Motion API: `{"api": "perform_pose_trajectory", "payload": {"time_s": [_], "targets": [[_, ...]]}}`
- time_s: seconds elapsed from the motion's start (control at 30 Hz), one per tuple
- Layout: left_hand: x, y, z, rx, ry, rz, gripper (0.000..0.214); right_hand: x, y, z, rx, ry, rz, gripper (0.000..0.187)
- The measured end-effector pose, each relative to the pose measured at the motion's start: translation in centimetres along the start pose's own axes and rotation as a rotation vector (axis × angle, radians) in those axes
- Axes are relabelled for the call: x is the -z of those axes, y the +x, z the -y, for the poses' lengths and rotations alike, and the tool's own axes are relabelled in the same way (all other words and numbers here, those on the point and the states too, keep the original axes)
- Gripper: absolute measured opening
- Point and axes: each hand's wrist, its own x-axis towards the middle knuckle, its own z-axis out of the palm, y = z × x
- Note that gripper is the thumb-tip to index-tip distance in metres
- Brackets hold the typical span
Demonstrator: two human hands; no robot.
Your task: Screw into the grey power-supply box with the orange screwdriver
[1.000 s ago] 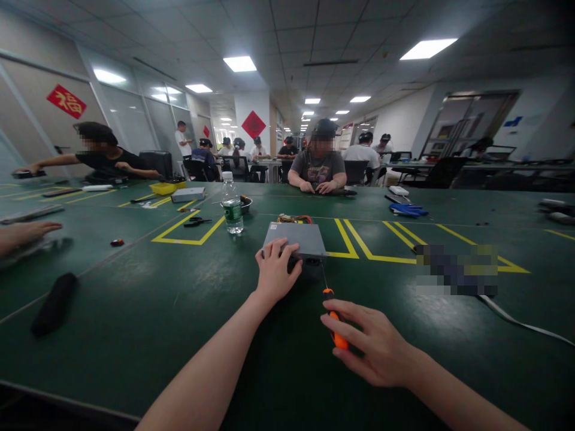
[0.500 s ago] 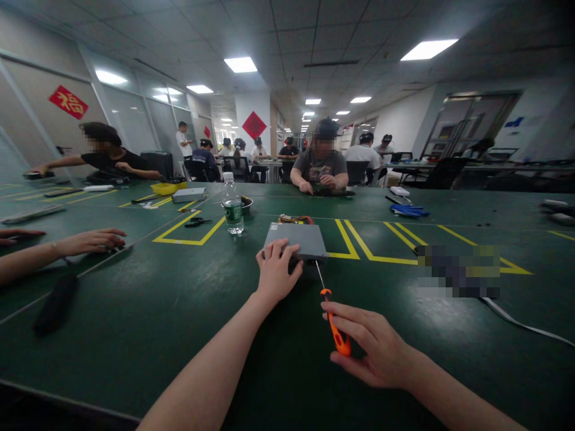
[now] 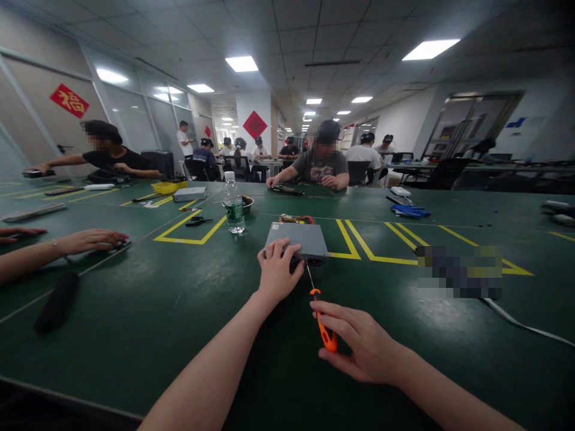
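A grey metal box with bundled coloured wires at its back, a computer power supply [image 3: 305, 238], lies on the green table. My left hand [image 3: 281, 266] holds its front left corner, fingers spread over the top and thumb low at the front. An orange-handled screwdriver [image 3: 324, 326] is gripped between the fingers and thumb of my right hand [image 3: 359, 341]. Its thin shaft points up at the front face of the power supply. Whether the tip touches a screw is too small to tell.
A water bottle [image 3: 234, 206] stands behind and left of the power supply, near a small bowl [image 3: 247, 203]. Blue gloves [image 3: 409, 211] lie at the back right. A co-worker's hand [image 3: 96, 239] rests at left by a black-handled tool [image 3: 58, 302]. Another person [image 3: 324, 158] sits opposite.
My right hand and the screwdriver have shifted left along the front of the power supply. My left hand stays put. The person opposite has moved a dark object towards the left.
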Motion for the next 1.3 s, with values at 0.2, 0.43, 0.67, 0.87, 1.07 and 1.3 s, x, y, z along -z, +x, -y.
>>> {"api": "perform_pose_trajectory", "payload": {"time_s": [0.2,0.43,0.67,0.87,1.07,1.3], "targets": [[0.13,0.0,-0.04,0.002,-0.004,0.008,0.034,-0.16,0.28,0.17,0.004,0.006,0.036,0.031],[-0.04,-0.03,0.03,-0.001,0.0,-0.006,0.035,-0.47,0.54,0.38,-0.006,0.0,0.122,0.032],[-0.41,-0.03,0.14,0.0,0.003,-0.038,0.027,-0.34,0.23,0.25,-0.052,0.055,0.088,0.033],[-0.46,-0.06,0.23,-0.047,0.032,-0.084,0.026,-0.13,-0.14,0.29,-0.058,0.096,0.044,0.033],[-0.35,0.04,0.3,-0.118,0.046,-0.081,0.026,-0.39,0.04,0.52,-0.076,0.087,-0.009,0.032],[-0.31,0.22,0.34,-0.179,0.027,-0.068,0.026,0.1,0.45,0.7,-0.009,0.0,0.087,0.031]]}}
